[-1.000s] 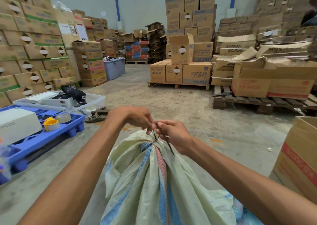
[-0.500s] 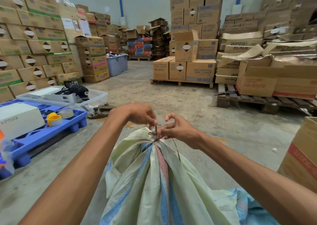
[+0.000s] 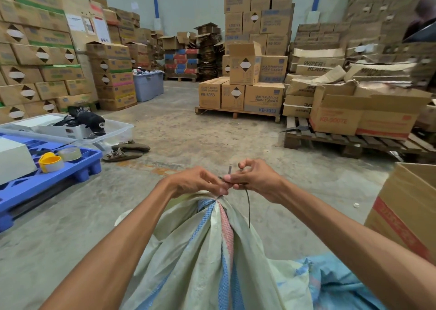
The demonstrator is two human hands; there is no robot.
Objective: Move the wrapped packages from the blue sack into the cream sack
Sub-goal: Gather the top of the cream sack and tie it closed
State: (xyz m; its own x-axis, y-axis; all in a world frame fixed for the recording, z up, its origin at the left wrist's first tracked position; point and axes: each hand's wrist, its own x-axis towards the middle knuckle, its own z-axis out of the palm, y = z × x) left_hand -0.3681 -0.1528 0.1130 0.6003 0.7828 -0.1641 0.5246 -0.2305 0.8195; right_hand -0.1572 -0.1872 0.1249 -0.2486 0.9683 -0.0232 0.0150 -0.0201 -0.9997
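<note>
Cream sack (image 3: 203, 257) stands upright in front of the person, its mouth gathered into a tight neck just under both hands. The blue sack (image 3: 339, 283) lies crumpled and flat on the floor (image 3: 188, 130) at lower right, touching the cream sack's side. No wrapped packages show; judged from the full cream sack and the limp blue one, the transfer looks done and the closing step is in hand.

Left hand (image 3: 198, 183): fingers curled, pinching the dark tie (image 3: 247, 205) right at the gathered neck. Right hand (image 3: 254, 179): fingers curled, pinching the same tie just beside the left fingertips; a short stub of tie sticks up between the hands and a longer tail hangs down over the sack's front.

Handling notes (judgement):
- Sack cloth is woven plastic: thin, soft, creases freely, fairly slick. It will not hold a shape unaided.
- The pleated neck is the firmest place to grip; a full fist around it below the tie should hold better than pinching loose cloth.
- Weight unknown; the sack bulges, so expect a real load. Lift by the neck with a second hand low on the body, or drag.
- The tie is thin and stiff-looking; it wants fingertip pinches and steady tension, or the knot may slacken and the neck spread open.
</note>
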